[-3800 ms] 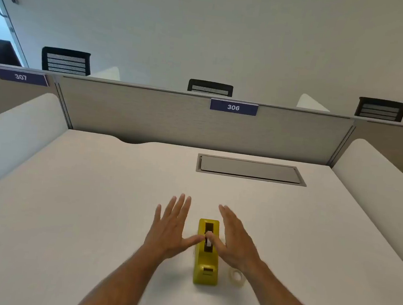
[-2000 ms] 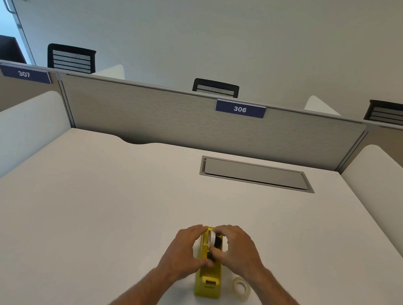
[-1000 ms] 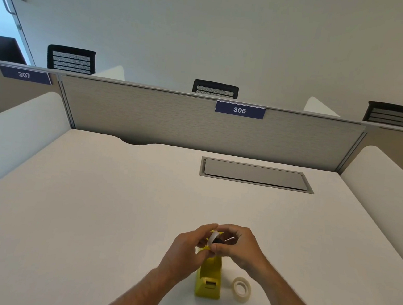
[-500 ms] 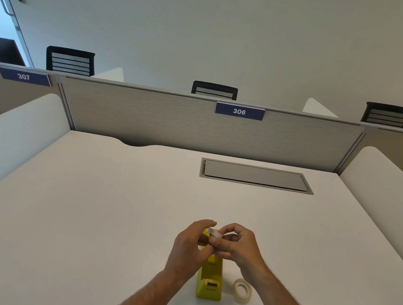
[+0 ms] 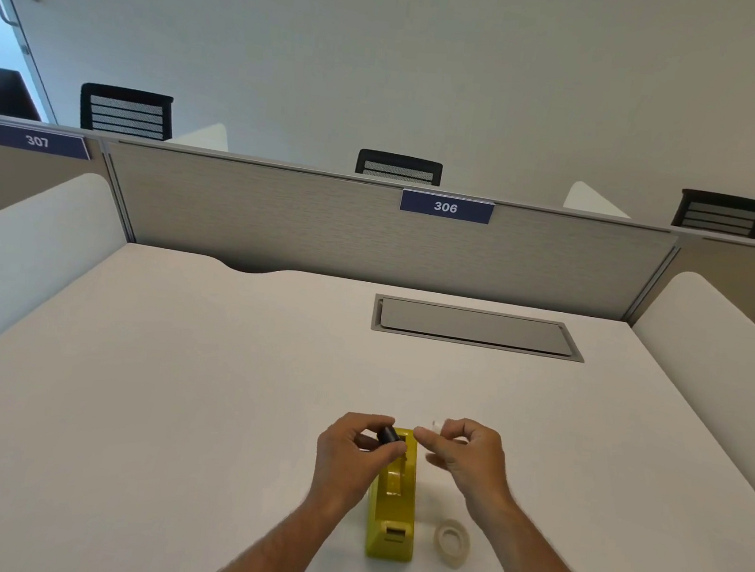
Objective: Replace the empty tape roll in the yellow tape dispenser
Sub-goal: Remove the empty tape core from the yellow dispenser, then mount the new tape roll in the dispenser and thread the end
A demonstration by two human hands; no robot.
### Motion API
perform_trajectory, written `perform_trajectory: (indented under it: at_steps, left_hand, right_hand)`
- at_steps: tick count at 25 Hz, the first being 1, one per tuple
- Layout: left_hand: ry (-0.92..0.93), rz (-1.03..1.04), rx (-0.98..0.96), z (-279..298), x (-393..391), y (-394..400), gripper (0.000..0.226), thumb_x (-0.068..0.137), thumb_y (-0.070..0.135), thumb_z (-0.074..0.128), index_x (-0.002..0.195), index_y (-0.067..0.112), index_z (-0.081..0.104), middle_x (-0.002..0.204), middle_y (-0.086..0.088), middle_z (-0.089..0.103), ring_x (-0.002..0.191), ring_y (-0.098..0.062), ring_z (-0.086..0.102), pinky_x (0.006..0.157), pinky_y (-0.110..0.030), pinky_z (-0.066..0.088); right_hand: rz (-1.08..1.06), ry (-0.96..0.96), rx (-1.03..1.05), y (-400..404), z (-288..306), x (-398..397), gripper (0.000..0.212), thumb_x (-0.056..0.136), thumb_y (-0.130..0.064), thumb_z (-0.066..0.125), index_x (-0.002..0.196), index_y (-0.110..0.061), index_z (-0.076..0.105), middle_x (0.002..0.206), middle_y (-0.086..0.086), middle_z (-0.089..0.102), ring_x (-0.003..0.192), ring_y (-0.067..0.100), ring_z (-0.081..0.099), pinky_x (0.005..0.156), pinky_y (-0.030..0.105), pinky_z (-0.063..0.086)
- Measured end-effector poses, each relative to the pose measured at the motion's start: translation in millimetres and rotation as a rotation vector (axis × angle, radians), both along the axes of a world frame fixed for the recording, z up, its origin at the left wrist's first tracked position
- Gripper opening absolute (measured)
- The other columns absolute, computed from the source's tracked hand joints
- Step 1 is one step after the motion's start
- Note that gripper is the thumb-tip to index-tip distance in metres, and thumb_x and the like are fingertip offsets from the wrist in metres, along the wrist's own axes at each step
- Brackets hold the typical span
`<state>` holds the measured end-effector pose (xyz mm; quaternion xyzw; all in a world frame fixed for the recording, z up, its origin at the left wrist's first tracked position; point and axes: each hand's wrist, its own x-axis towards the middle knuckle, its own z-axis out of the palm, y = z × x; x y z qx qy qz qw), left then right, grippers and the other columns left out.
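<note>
The yellow tape dispenser (image 5: 393,513) stands on the white desk (image 5: 173,381), its cutter end toward me and its roll slot open on top. Just above its far end, my left hand (image 5: 352,454) pinches a small black spool hub (image 5: 388,435) between thumb and fingers. To the right of it, my right hand (image 5: 465,455) holds the empty whitish tape ring (image 5: 436,426) at its fingertips, apart from the hub. A full clear tape roll (image 5: 451,541) lies flat on the desk just right of the dispenser's near end.
A grey hatch cover (image 5: 475,327) is set into the desk farther back. A grey partition (image 5: 325,230) with the label 306 closes the far side, and white side panels (image 5: 24,251) flank the desk left and right. Black chair backs show behind the partition.
Both hands lifted the spool out of the dispenser, then drew apart: the black hub stayed in my left hand and the empty ring came off in my right.
</note>
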<state>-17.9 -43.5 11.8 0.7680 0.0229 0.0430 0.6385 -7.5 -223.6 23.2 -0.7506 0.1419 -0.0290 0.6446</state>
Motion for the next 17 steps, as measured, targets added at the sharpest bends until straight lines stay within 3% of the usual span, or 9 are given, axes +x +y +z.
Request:
perform_trajectory:
  at_steps: [2,4,8,13,17]
  left_hand:
    - [0.079,0.026,-0.037,0,2,3,0.029,0.066,0.024,0.091,0.089,0.030,0.075,0.086,0.010,0.077,0.073,-0.012,0.072,0.062,-0.016,0.055]
    - [0.116,0.033,-0.079,-1,2,6,0.031,0.068,0.022,0.090,0.092,0.028,0.073,0.089,0.007,0.076,0.073,-0.018,0.072,0.068,-0.029,0.062]
    - [0.171,-0.004,-0.197,-3,0,8,0.032,0.071,0.019,0.089,0.099,0.026,0.077,0.091,0.000,0.077,0.080,-0.020,0.075,0.072,-0.036,0.065]
    - [0.199,-0.001,-0.346,-6,0,8,0.022,0.086,0.012,0.076,0.108,0.014,0.076,0.099,-0.008,0.078,0.084,-0.025,0.077,0.073,-0.032,0.064]
    - [0.219,0.001,-0.367,-7,-1,7,0.023,0.093,0.001,0.064,0.110,0.014,0.074,0.102,-0.008,0.078,0.088,-0.024,0.077,0.075,-0.032,0.064]
  right_hand:
    - [-0.018,0.025,-0.261,-12,-5,1,0.039,0.053,-0.033,0.097,0.068,-0.015,0.065,0.086,0.002,0.071,0.067,0.016,0.072,0.059,0.038,0.065]
    - [0.049,0.054,-0.456,-21,-13,-2,0.045,0.054,-0.038,0.095,0.085,-0.025,0.064,0.088,-0.004,0.070,0.075,0.015,0.069,0.061,0.037,0.063]
    - [0.190,0.101,-0.761,-30,-32,-5,0.050,0.065,-0.030,0.090,0.111,-0.027,0.070,0.114,-0.004,0.070,0.101,0.014,0.065,0.085,0.024,0.050]
    - [0.305,0.188,-0.903,-29,-43,-8,0.043,0.081,-0.021,0.067,0.124,-0.027,0.064,0.126,0.002,0.059,0.111,0.020,0.060,0.092,0.028,0.049]
    - [0.337,0.183,-0.923,-29,-49,-11,0.049,0.081,-0.033,0.075,0.127,-0.025,0.062,0.126,-0.001,0.062,0.113,0.016,0.058,0.092,0.025,0.047]
